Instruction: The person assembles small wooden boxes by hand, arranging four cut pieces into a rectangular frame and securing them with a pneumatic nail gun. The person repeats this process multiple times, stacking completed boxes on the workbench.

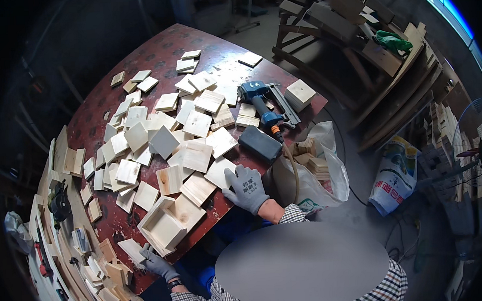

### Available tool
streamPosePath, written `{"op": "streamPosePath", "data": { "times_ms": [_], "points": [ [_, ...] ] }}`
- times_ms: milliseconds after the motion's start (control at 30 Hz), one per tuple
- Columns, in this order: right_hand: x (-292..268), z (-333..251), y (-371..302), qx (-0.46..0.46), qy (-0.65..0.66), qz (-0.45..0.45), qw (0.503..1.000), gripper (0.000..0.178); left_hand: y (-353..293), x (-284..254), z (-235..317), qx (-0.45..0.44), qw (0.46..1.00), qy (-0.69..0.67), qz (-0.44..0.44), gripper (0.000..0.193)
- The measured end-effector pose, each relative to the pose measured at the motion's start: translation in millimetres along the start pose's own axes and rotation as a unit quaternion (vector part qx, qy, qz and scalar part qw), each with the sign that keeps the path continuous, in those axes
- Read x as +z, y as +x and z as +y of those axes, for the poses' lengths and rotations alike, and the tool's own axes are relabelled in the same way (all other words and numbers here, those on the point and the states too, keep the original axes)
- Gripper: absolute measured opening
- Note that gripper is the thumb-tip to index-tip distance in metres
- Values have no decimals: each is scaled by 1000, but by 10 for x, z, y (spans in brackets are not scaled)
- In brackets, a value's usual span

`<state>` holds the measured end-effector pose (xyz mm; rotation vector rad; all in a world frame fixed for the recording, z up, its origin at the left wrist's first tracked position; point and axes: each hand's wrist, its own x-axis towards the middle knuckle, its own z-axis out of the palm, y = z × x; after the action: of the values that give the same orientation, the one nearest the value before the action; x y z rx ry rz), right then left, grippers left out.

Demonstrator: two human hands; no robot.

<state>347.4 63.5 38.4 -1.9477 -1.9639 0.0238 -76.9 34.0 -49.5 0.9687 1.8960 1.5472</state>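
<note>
Head view showed one open wooden box [162,227] formed at eight o'clock from the spread right hand [248,191], many square boards [197,124] unjoined, the left hand [159,265] possibly gripping, impossible to tell.

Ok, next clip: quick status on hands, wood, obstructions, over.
Gloved left hand at thin wooden piece, grip unclear. Gloved right hand, fingers spread, at square wooden board. Wooden box roughly between them.
</note>
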Motion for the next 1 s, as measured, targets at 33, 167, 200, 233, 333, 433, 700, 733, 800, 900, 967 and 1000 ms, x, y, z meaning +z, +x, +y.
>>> {"op": "streamPosePath", "data": {
  "times_ms": [33, 167, 200, 233, 333, 433, 700, 733, 800, 900, 967, 1000],
  "points": [
    [85, -8, 5, -7, 2, 34, 999, 61, -36, 14, 6, 8, 1000, -3, 5, 70],
    [105, 57, 25, -22, 59, 43, 997, 61, -98, 24, 127, -29, 999, -13, -10, 67],
    [59, 58, 22, -19, 72, 27, 997, 61, -65, -16, 23, -17, 999, -24, -18, 67],
    [74, 55, 24, -26, 78, 23, 996, 61, -27, -75, -71, -7, 1000, -17, -11, 68],
    [15, 130, 61, -30, 90, -5, 995, 58, -32, -59, -216, 4, 1000, -14, -4, 68],
    [-66, 314, 215, 1, 195, -72, 978, 52, -33, 12, -166, -12, 999, -47, -13, 66],
    [-718, 712, 1386, -66, 110, 94, 987, 50, -126, 55, -68, 28, 999, -22, -3, 55],
    [-767, 764, 1505, -67, 82, 90, 990, 51, -117, 46, -96, 14, 1000, -15, 10, 54],
    [-814, 830, 1730, -70, 50, 77, 993, 54, -144, 17, -159, 9, 1000, -13, 13, 51],
    [-756, 872, 1994, -43, 29, 11, 999, 59, -191, 75, -240, 66, 996, 30, 56, 48],
    [-579, 874, 2228, -20, 56, -48, 997, 67, -226, 63, -243, 68, 995, 50, 57, 48],
    [-452, 913, 2360, -13, 39, -55, 998, 71, -242, 76, -195, 73, 994, 60, 54, 47]
  ]
}}
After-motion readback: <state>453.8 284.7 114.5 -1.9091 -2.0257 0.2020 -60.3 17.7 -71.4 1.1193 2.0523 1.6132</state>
